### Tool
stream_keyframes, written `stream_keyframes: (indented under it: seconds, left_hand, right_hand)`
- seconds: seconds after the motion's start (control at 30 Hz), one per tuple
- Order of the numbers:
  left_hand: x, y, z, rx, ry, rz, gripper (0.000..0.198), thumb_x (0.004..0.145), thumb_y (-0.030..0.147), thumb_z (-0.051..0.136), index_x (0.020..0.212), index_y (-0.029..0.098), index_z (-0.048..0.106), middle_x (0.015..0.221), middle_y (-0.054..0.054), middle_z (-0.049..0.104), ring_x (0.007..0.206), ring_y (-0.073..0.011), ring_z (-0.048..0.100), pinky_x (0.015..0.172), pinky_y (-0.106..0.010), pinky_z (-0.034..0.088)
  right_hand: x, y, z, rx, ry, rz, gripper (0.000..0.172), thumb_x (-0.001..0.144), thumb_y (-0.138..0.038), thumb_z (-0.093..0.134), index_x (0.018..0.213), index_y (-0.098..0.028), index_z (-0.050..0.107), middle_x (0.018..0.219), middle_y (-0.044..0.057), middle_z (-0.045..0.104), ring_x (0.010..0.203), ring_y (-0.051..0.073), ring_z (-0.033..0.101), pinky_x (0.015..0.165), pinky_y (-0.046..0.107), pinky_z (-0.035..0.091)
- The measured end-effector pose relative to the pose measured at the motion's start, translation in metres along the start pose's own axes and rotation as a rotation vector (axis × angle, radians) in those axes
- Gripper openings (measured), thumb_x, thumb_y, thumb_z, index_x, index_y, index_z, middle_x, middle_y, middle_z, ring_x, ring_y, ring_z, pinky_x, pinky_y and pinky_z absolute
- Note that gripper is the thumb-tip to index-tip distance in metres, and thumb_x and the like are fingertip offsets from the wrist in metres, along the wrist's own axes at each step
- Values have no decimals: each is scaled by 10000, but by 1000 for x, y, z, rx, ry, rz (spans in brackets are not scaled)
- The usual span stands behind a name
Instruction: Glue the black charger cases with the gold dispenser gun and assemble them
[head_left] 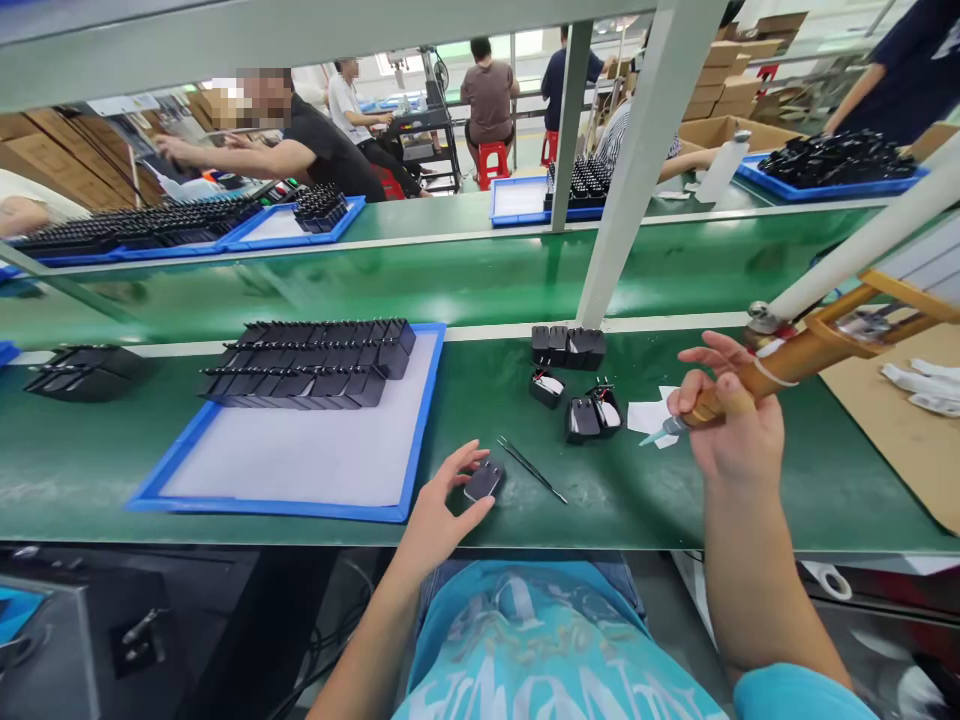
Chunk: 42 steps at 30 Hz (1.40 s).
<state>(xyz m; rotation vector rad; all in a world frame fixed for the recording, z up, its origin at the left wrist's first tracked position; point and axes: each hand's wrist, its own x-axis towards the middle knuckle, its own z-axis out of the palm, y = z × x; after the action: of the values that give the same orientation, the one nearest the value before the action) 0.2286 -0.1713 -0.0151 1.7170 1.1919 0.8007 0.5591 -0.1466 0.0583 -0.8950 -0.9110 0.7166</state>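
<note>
My left hand [444,505] is closed around a small black plastic case [484,481] on the green bench, thumb and fingers at its sides. A pair of tweezers [532,468] lies just right of the case. In my right hand [735,425] is an amber glue dispenser [784,360], raised above the bench. Its teal nozzle [660,434] points down and left, over a piece of white paper [643,416]. Two black cases [592,416] with pale parts and wires inside stand between my hands, beside a single case [547,388].
A blue-rimmed tray [425,425] holds rows of black cases [315,365] at left. More cases [568,346] stand by the upright post [622,170]. A brown board [892,420] with white gloves [926,380] lies at right. Several people work beyond the green divider [450,275].
</note>
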Motion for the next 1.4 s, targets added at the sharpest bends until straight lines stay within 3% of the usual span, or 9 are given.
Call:
stream_keyframes:
  seconds: [0.13,0.3,0.47,0.63,0.73,0.87,0.93,1.17,1.4]
  left_hand:
    - [1,7,0,141,-13,95,363,914,267,557,1276,282,574,1367,-63,569,1273,-216,519,1097,-415,408]
    - [7,12,4,219,11,74,400,889,341,616,1280,261,583,1291,-75,617,1210,-224,559,1064,-410,435]
    - [13,-2,0,-20,-61,-36,387,942,385,534,1313,281,569,1300,-62,631,1206,-216,578,1076,-414,425]
    - [12,-16,9,-258,124,-45,368,888,402,610,1203,212,634,1235,-108,663,1126,-244,639,961,-385,526]
    - [5,-16,13,-81,168,20,295,888,395,610,1115,224,689,1279,-100,638,1179,-258,610,935,-382,543]
    - [-3,-18,17,225,120,167,565,772,366,758,1290,247,566,1362,-97,585,1246,-271,561,1040,-445,477]
    - [-4,-18,22,306,142,210,499,795,332,739,1254,234,569,1268,-92,649,1170,-257,614,1009,-439,497]
    - [3,11,29,308,282,246,334,828,263,674,1143,205,578,965,-29,721,762,-147,684,674,-244,553]
    - [2,36,22,334,332,355,286,784,247,688,1052,190,603,873,-23,699,715,-136,653,578,-199,511]
  right_hand:
    - [-12,-3,19,19,-38,-2,315,809,-366,656,1118,-307,640,1004,39,580,527,94,440,460,281,400]
    - [-17,-4,36,-29,-32,-10,286,832,-392,615,1113,-337,603,993,27,558,524,94,409,470,284,393]
    - [-22,-7,51,78,-22,32,306,811,-410,634,1102,-320,609,950,13,558,512,80,414,449,255,393]
    - [-32,-11,76,270,-59,57,370,764,-439,698,1086,-277,616,927,4,579,485,60,447,379,213,402]
    - [-38,-11,92,354,-107,73,379,745,-468,723,1060,-283,621,933,-4,595,474,53,456,355,196,408]
    - [-43,-11,110,436,-161,78,363,759,-479,718,1046,-284,611,940,-15,595,474,44,460,341,170,421]
    - [-45,-12,116,457,-171,69,357,772,-484,705,1050,-285,601,940,-17,599,476,43,459,340,162,423]
    - [-48,-12,129,485,-171,53,406,783,-565,660,1044,-270,563,971,-7,590,479,43,452,320,158,412]
    - [-48,-13,130,454,-140,35,371,797,-573,641,971,-260,545,982,-6,571,466,35,442,308,159,405]
